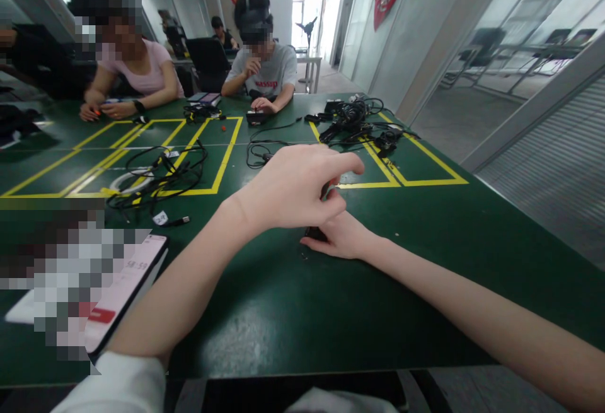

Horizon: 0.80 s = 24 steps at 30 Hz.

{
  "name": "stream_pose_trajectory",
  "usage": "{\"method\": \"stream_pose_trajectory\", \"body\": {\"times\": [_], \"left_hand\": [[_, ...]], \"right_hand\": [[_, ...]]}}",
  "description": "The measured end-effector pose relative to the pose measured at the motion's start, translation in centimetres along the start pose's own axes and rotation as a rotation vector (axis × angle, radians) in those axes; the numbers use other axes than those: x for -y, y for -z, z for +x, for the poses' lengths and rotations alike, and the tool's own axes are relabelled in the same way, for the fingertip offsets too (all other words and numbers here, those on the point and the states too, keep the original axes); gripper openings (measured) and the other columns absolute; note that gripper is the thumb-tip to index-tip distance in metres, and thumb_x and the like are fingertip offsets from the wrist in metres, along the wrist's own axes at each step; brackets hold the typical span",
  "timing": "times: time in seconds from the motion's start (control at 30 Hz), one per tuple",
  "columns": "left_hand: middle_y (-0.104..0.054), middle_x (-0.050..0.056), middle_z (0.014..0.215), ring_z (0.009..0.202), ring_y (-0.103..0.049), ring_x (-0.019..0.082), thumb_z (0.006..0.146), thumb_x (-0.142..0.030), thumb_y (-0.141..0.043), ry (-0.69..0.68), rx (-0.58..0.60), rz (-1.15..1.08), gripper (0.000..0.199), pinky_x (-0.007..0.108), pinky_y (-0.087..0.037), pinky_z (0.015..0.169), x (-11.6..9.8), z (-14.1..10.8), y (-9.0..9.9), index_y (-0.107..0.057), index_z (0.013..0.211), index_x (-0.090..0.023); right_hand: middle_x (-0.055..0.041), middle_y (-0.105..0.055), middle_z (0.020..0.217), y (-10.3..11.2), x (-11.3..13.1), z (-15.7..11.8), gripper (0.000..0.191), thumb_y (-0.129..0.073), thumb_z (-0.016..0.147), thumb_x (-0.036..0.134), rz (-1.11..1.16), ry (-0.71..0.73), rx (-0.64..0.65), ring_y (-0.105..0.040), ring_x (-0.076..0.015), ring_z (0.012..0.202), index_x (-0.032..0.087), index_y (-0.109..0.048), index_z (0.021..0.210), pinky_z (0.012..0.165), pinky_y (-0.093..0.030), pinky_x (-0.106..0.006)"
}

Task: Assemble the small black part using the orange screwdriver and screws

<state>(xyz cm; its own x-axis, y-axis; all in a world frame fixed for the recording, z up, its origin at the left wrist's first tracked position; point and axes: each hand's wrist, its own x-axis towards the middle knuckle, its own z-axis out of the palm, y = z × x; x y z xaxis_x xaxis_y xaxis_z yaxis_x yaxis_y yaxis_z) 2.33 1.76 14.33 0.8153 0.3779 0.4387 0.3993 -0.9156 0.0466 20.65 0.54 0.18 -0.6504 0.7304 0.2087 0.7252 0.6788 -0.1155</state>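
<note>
My right hand rests low over the green table, its fingers closed round a small black object. Only a dark edge of that object shows by the thumb, so its kind cannot be made out. Above and partly in front of it, my left hand is bent at the wrist. The left fingers are curled with the thumb close to them. A bit of something dark shows between the left fingers; whether it belongs to the same black object is hidden.
A phone lies by my left forearm. Tangled black cables lie left, and a larger pile of cables lies back right. Yellow tape marks the tabletop. Two people sit across the table, one handling a small black box.
</note>
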Motion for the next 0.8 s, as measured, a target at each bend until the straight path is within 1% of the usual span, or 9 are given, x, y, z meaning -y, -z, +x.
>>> {"method": "stream_pose_trajectory", "body": {"times": [0.07, 0.17, 0.23, 0.3, 0.4, 0.53, 0.6, 0.67, 0.8], "left_hand": [[-0.073, 0.008, 0.106, 0.095, -0.069, 0.021, 0.085, -0.014, -0.051, -0.023, -0.001, 0.003, 0.043, 0.030, -0.054, 0.082, -0.1, -0.1, 0.2, -0.067, 0.125, -0.019], [-0.069, 0.009, 0.121, 0.089, -0.069, 0.017, 0.089, -0.012, -0.047, 0.008, -0.011, 0.032, 0.045, 0.028, -0.053, 0.077, -0.3, -0.2, 0.3, -0.065, 0.129, -0.021], [-0.070, 0.008, 0.119, 0.085, -0.069, 0.016, 0.092, -0.014, -0.046, 0.044, -0.006, 0.053, 0.042, 0.028, -0.051, 0.074, -0.3, -0.3, 0.3, -0.066, 0.128, -0.022], [-0.073, 0.006, 0.110, 0.085, -0.069, 0.017, 0.093, -0.016, -0.048, 0.057, 0.006, 0.051, 0.038, 0.027, -0.051, 0.074, -0.3, -0.3, 0.4, -0.068, 0.125, -0.022], [-0.074, 0.005, 0.098, 0.089, -0.069, 0.020, 0.089, -0.017, -0.053, 0.041, 0.031, 0.021, 0.036, 0.029, -0.052, 0.077, -0.2, -0.4, 0.8, -0.071, 0.121, -0.019], [-0.074, 0.008, 0.103, 0.094, -0.069, 0.022, 0.084, -0.011, -0.053, 0.038, 0.056, -0.010, 0.043, 0.033, -0.054, 0.084, -0.1, -0.6, 1.6, -0.072, 0.122, -0.017], [-0.073, 0.008, 0.109, 0.094, -0.069, 0.021, 0.085, -0.009, -0.051, 0.035, 0.062, -0.028, 0.046, 0.031, -0.054, 0.082, -0.1, -0.7, 1.7, -0.071, 0.125, -0.018], [-0.072, 0.008, 0.116, 0.096, -0.070, 0.020, 0.086, -0.008, -0.050, 0.017, 0.059, -0.033, 0.048, 0.029, -0.054, 0.080, -0.2, -0.7, 1.7, -0.071, 0.126, -0.021], [-0.070, 0.006, 0.129, 0.108, -0.069, 0.020, 0.087, -0.009, -0.052, 0.001, 0.038, -0.003, 0.051, 0.027, -0.054, 0.084, -0.3, -0.6, 1.4, -0.067, 0.134, -0.025]], "right_hand": [[-0.0088, -0.074, 0.079, -0.5, -0.2, -0.1, 0.035, -0.059, 0.100, 0.051, -0.003, 0.023, -0.052, -0.069, -0.0257, 0.071, 0.017, -0.062, 0.097, 0.061, -0.039, -0.031], [-0.0066, -0.072, 0.073, -1.1, -0.1, -0.3, 0.033, -0.057, 0.101, 0.050, -0.003, 0.026, -0.093, -0.066, -0.0233, 0.062, 0.018, -0.060, 0.095, 0.056, -0.034, -0.031], [-0.0056, -0.071, 0.070, -1.3, 0.0, -0.3, 0.033, -0.056, 0.101, 0.050, 0.008, 0.026, -0.102, -0.064, -0.0216, 0.059, 0.019, -0.059, 0.093, 0.055, -0.031, -0.030], [-0.0057, -0.071, 0.070, -1.3, 0.1, -0.3, 0.033, -0.056, 0.102, 0.051, 0.019, 0.033, -0.109, -0.064, -0.0210, 0.059, 0.019, -0.058, 0.093, 0.055, -0.030, -0.030], [-0.0076, -0.073, 0.074, -1.2, 0.3, -0.2, 0.035, -0.056, 0.101, 0.052, 0.028, 0.051, -0.114, -0.066, -0.0220, 0.064, 0.018, -0.060, 0.094, 0.056, -0.031, -0.030], [-0.0059, -0.072, 0.073, -1.0, 0.5, -0.2, 0.037, -0.054, 0.102, 0.054, 0.046, 0.050, -0.137, -0.066, -0.0215, 0.063, 0.018, -0.061, 0.100, 0.056, -0.031, -0.030], [-0.0048, -0.072, 0.073, -1.1, 0.5, -0.3, 0.039, -0.052, 0.102, 0.056, 0.065, 0.042, -0.196, -0.065, -0.0216, 0.062, 0.018, -0.060, 0.105, 0.056, -0.032, -0.030], [-0.0050, -0.072, 0.077, -1.2, 0.5, -0.5, 0.039, -0.049, 0.102, 0.055, 0.110, 0.039, -0.303, -0.065, -0.0214, 0.064, 0.017, -0.058, 0.109, 0.057, -0.036, -0.030], [-0.0042, -0.072, 0.082, -1.4, 0.2, -0.7, 0.025, -0.039, 0.109, 0.035, 0.225, 0.107, -0.523, -0.066, -0.0174, 0.066, 0.018, -0.057, 0.107, 0.060, -0.042, -0.028]]}}
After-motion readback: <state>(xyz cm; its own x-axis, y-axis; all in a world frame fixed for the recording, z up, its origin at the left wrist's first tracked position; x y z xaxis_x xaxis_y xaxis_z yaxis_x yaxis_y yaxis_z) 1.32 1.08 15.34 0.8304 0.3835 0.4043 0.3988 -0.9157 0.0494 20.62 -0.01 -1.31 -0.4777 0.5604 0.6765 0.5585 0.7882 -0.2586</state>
